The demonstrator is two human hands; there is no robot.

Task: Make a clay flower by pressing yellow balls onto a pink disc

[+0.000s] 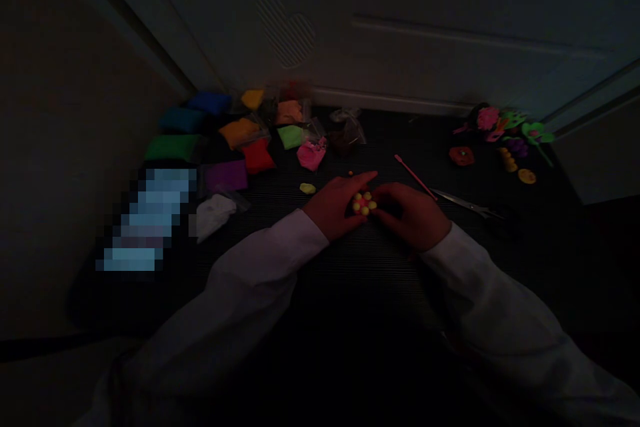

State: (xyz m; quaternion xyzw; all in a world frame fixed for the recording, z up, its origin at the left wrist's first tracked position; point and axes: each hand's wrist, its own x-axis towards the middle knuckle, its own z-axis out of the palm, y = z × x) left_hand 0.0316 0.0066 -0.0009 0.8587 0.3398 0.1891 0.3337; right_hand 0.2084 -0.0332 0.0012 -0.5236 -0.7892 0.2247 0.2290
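Note:
Between my two hands is a small clay flower [365, 203], with several yellow balls set around a pinkish-red middle. My left hand [334, 207] holds it from the left, thumb below and one finger stretched out above. From the right, the fingertips of my right hand [411, 212] pinch at its edge and touch a yellow ball. A flat bit of pale yellow clay [307, 188] lies just left of my left hand. A tiny orange ball [351, 173] sits beyond it. The scene is dim, so fine detail is hard to make out.
Several bags of coloured clay, among them a green bag [173, 147] and a pink lump [311, 153], cover the back left. Right of my hands lie a pink stick [415, 177] and scissors [470, 203]. Finished clay flowers [535, 133] stand back right. A blurred bright screen [150, 220] is at left.

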